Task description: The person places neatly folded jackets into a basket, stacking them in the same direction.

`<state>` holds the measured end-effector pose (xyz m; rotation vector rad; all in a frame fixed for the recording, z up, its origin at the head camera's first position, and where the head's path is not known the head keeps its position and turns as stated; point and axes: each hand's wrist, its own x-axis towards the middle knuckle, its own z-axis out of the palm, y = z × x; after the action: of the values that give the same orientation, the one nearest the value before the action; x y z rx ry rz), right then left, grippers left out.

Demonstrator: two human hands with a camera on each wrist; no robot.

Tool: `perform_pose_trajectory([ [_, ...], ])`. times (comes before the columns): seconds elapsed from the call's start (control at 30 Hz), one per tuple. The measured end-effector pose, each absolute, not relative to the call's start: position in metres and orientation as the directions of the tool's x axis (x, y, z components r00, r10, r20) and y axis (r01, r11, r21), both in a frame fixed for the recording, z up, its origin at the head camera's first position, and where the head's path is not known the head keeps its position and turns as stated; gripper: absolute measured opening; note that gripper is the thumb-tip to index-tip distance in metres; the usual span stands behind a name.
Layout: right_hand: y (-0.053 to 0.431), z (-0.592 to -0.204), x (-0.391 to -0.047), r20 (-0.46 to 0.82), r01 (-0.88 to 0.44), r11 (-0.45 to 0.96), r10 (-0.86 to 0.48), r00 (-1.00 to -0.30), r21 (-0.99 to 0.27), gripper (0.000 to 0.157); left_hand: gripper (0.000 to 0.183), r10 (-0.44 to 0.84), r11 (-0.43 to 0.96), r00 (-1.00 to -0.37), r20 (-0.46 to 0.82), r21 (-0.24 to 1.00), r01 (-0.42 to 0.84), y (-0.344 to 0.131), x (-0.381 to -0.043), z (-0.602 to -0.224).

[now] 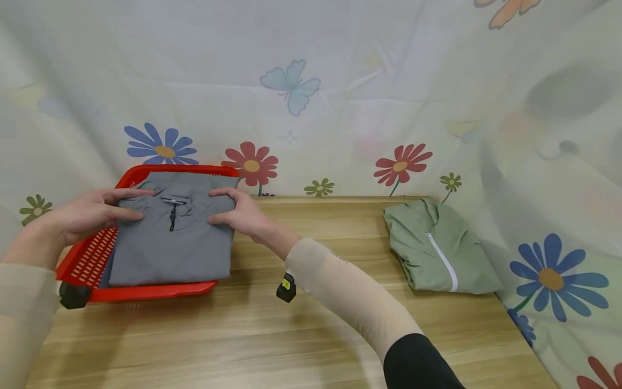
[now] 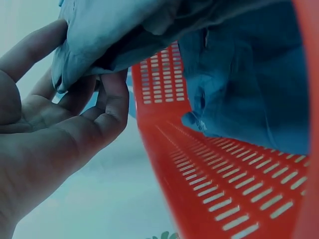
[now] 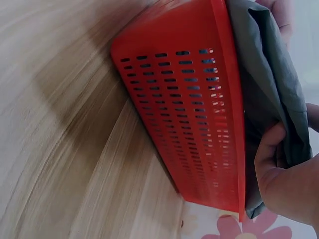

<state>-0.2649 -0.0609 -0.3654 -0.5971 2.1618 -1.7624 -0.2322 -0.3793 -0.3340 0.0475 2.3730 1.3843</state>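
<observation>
A folded grey garment with a short zip at its collar lies level across the top of a red plastic basket. My left hand grips its left edge, and in the left wrist view the fingers curl under the fabric. At the opposite edge my right hand pinches the folded layers, thumb on one side and fingers on the other in the right wrist view. Beneath it, a dark blue garment sits inside the basket. The grey garment hides most of the basket's inside.
A folded green jacket with a white zip lies at the right end of the wooden table. A flower-printed curtain hangs behind the table and along its right side. Black camera mounts stick out at both wrists.
</observation>
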Motion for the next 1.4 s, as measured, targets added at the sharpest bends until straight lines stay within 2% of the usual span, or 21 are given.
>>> perform_pose_trajectory([
  [0.73,-0.087,-0.372,-0.259,-0.006,-0.109,0.214,-0.474,-0.881,-0.971,0.052,0.072,0.184,0.581,-0.928,-0.324,0.797,-0.163,-0.401,-0.227,-0.337],
  [1.03,-0.080,-0.372,-0.261,-0.012,-0.097,0.187,-0.513,-0.858,-0.978,0.055,0.077,0.160,0.679,-0.921,-0.354,0.717,-0.157,-0.405,-0.228,-0.336],
  [1.3,-0.072,-0.367,-0.261,0.119,-0.287,0.324,-0.452,-0.884,-0.901,0.044,0.080,0.145,0.718,-0.933,-0.328,0.684,-0.129,-0.408,-0.224,-0.328],
  [1.4,-0.065,-0.366,-0.262,0.151,-0.317,0.322,-0.449,-0.881,-0.892,0.043,0.079,0.131,0.740,-0.943,-0.307,0.663,-0.114,-0.405,-0.224,-0.323],
])
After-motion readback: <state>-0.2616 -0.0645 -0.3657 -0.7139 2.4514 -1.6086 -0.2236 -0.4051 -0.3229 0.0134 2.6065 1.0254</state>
